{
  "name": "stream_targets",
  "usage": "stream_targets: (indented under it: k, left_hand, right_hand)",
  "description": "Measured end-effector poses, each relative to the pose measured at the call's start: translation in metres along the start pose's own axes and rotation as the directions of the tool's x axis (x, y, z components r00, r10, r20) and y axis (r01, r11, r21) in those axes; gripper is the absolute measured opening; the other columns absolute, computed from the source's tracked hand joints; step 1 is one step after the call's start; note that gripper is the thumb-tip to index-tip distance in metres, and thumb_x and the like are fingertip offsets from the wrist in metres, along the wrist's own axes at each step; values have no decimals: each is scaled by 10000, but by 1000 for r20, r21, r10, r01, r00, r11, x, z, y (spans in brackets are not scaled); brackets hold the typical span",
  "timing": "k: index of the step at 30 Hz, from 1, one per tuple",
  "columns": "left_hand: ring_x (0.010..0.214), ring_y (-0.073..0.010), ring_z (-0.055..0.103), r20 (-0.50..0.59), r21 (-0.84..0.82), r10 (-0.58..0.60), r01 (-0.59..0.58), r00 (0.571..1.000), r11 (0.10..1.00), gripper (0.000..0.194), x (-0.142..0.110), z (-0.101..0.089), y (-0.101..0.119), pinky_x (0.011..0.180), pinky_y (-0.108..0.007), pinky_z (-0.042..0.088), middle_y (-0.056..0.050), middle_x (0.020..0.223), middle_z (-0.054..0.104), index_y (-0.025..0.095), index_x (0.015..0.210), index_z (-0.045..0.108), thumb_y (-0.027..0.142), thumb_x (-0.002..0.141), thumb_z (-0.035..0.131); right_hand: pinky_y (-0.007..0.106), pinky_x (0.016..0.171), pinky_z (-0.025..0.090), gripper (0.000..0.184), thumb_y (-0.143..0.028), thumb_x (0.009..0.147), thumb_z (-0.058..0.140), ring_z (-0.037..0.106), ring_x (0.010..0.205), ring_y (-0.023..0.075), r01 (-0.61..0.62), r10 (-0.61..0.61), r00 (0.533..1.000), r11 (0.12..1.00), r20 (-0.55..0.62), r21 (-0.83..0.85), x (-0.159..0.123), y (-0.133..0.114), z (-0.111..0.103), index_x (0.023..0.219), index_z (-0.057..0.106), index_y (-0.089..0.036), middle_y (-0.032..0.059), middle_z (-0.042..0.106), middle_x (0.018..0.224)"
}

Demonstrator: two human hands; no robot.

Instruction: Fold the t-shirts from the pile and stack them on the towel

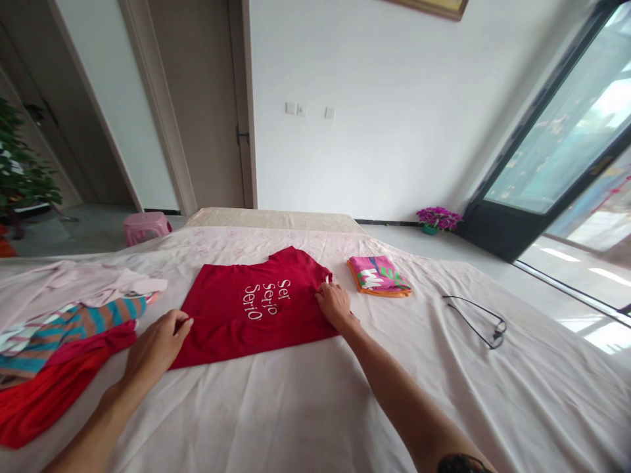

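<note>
Tugging unevenly could skew the red T-shirt (221, 289), which lies spread on the pale sheet (221, 414): the left hand (160, 338) pinches its hem between closed fingers; those of the right hand (335, 305) curl by the collar, their hold unclear.

- The red T-shirt (224, 302): soft, matt cloth, lightly creased.
- Pale sheet (256, 414) under it: matt cloth, rippled with wrinkles.
- Pink stool (146, 225) over there: smooth plastic, faintly shiny.
- Floor (98, 223): hard and glossy, throwing back the light.
- Wall (374, 157): smooth, matt.
- Glazed door (547, 157): glossy glass, smooth dark frame (493, 233).
</note>
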State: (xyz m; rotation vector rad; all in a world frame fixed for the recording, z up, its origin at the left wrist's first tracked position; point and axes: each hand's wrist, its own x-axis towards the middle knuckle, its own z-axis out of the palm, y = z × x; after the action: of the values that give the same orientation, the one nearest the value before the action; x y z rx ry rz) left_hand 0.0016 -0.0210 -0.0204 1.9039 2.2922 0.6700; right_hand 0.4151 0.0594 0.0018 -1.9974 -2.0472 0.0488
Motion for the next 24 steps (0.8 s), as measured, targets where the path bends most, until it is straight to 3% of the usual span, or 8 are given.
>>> stream_targets:
  k: [4, 8, 12, 15, 19, 24]
  left_hand:
    - [820, -239, 703, -15, 45, -101, 101, 995, 994, 328, -3, -3, 7, 639, -303, 425, -60, 1022, 746, 245, 1083, 534, 486, 944, 361]
    - [824, -246, 702, -3, 119, -101, 100, 995, 988, 308, -5, -3, 13, 610, -307, 399, -73, 1028, 751, 240, 1079, 538, 454, 959, 353]
    - [844, -248, 705, 22, 179, -97, 91, 995, 980, 288, -9, -1, 17, 592, -300, 387, -65, 1035, 754, 247, 1058, 536, 439, 968, 342]
    - [839, -250, 708, 19, 199, -80, 75, 997, 977, 291, -12, 1, 16, 577, -299, 378, -62, 1035, 754, 248, 1094, 525, 437, 971, 340]
    - [807, -255, 711, 28, 224, -74, 66, 997, 972, 309, -12, 2, 16, 555, -300, 371, -68, 1019, 757, 244, 1117, 534, 437, 971, 342]
    - [785, -257, 707, 44, 269, -88, 73, 995, 960, 335, -12, 2, 20, 569, -307, 406, -77, 1010, 752, 245, 1127, 550, 450, 969, 337]
  right_hand:
    - [281, 783, 399, 254, -327, 1012, 389, 605, 977, 187, -14, 21, 990, 999, -136, 49, 1, 1, -5, 1017, 628, -242, 49, 655, 1089]
    - [284, 749, 404, 276, -370, 1021, 368, 623, 958, 186, -97, 102, 991, 994, -89, 58, 8, 0, -4, 1087, 601, -238, 65, 642, 1142]
    - [301, 796, 404, 233, -416, 977, 485, 605, 1030, 224, -44, 44, 999, 999, -15, -3, 8, 3, 7, 1038, 619, -236, 69, 671, 1090]
    - [293, 793, 401, 227, -379, 1002, 434, 612, 1008, 207, -12, 12, 997, 1000, -73, 2, 5, 5, 9, 1038, 617, -250, 55, 679, 1078]
    - [296, 757, 405, 303, -421, 1035, 337, 641, 929, 201, -56, 62, 985, 998, -161, 41, 11, 7, 1, 1118, 590, -276, 41, 685, 1092]
    - [320, 774, 419, 277, -414, 1015, 403, 659, 931, 231, -72, 73, 997, 997, 8, -26, 22, 11, -3, 1096, 625, -270, 62, 708, 1069]
